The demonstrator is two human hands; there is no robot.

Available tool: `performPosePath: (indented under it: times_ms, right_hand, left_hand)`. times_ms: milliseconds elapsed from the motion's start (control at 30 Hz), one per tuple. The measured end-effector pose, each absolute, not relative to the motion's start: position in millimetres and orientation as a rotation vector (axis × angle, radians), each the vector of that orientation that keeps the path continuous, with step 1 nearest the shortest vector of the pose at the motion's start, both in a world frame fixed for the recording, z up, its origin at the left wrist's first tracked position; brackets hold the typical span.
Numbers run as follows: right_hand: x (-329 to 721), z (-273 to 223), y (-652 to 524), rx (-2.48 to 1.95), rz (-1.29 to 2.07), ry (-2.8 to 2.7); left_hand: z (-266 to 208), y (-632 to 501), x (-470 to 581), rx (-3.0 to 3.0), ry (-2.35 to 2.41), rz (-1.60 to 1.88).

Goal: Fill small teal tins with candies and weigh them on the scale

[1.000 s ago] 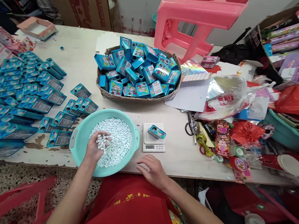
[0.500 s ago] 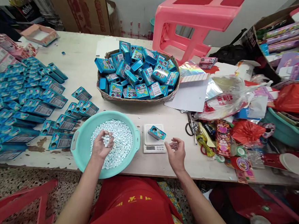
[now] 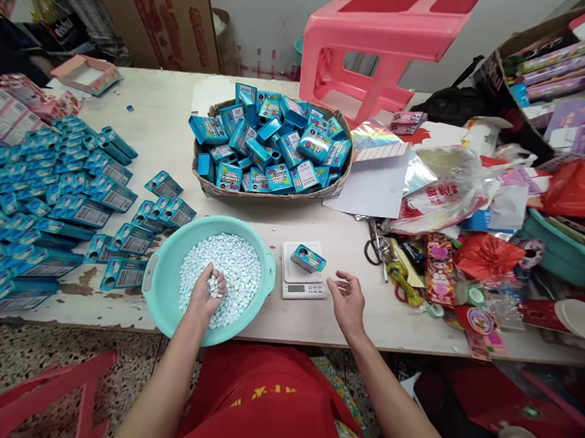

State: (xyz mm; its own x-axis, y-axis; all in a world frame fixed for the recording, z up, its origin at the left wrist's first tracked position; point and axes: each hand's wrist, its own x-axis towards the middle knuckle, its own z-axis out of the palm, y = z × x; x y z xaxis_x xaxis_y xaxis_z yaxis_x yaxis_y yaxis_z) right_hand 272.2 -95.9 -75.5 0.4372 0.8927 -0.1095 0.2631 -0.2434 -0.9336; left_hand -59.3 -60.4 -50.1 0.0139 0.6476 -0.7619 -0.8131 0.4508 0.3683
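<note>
Left hand cups candies over the bowl, right hand free beside the scale

The left hand is inside the rim of the green bowl, its fingers curled around a small portion of candies. Below it, many more candies cover the bottom of the bowl. The right hand hangs just to the right of the scale; its fingers are bent but apart, and I see nothing in them. On the scale rests one tin, with the round hole of its top facing up. The display cannot be read from here.

For good handling, in my judgement, the portion should be moderate and the fingers well cupped, because such small, loose candies can slip out between them. Any sorting is best made above the bowl, so that a fallen piece lands there and not on the worktop. The right hand does well not to touch the scale, as a light press could disturb a weight reading. The tin looks narrow and may tip easily, so a gentle touch is advisable.
</note>
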Motion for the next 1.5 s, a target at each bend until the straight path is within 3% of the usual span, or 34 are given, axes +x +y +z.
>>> performPosePath:
  times_ms: [500, 867, 967, 1200, 1500]
  right_hand:
    - [293.7, -80.0, -111.7, -1.799, 0.925, -0.875]
    - [251.1, -64.4, -53.6, -1.596, 0.946, -1.215]
    - [233.1, -35.9, -41.8, -1.480, 0.881, -1.285]
    - [175.9, 26.2, -52.1, -1.166, 0.860, -1.721]
    - [137.9, 17.3, -56.9, -1.153, 0.938, -1.805]
  left_hand:
    - [-52.8, -71.9, -53.0, -0.159, 1.051, 1.205]
    - [-54.5, -76.0, -43.2, -0.146, 1.208, 1.174]
    - [-32.0, -69.7, -39.6, -0.133, 1.104, 1.193]
    - [70.5, -44.8, -12.8, 0.213, 0.878, 1.555]
    - [60.6, -29.8, -3.3, 0.346, 1.117, 1.775]
